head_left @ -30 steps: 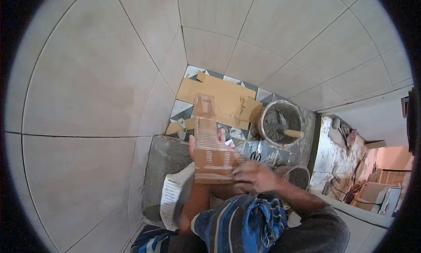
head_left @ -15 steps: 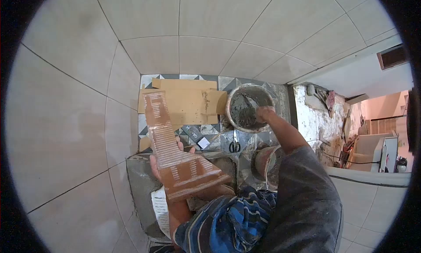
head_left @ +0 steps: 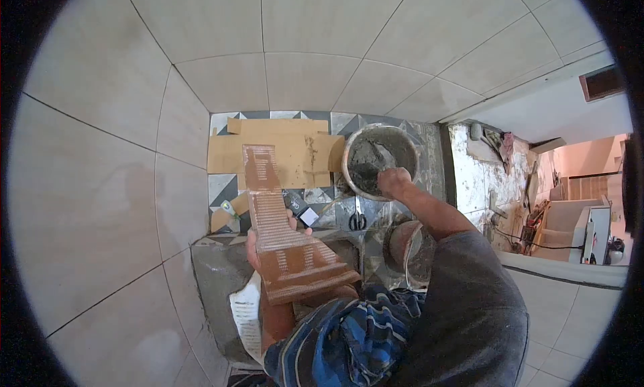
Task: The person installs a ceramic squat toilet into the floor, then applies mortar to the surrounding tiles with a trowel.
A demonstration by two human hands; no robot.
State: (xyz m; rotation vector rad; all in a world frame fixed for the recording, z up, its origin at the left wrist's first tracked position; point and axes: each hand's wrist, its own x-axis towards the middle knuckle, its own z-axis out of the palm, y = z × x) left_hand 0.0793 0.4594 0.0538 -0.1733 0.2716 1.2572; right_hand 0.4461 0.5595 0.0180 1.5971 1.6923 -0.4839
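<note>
My left hand is under a cut, roughly L-shaped tile, its fingers curled around the edges. The tile's ribbed brown back faces up, and most of the palm is hidden beneath it. My right hand is closed at the near rim of a bucket of wet grey mortar. From that fist a trowel reaches into the mortar, its blade smeared grey and its handle hidden in my fingers.
Flattened cardboard covers patterned floor tiles. Near me lie scissors, a dark box and a small green-and-white item. Another bucket stands close to my right arm. A white ribbed piece lies beside my left forearm. Tiled walls enclose the left and far sides.
The tile and my left hand have shifted right, uncovering the green-and-white item. My right hand has moved slightly left with the trowel inside the bucket.
</note>
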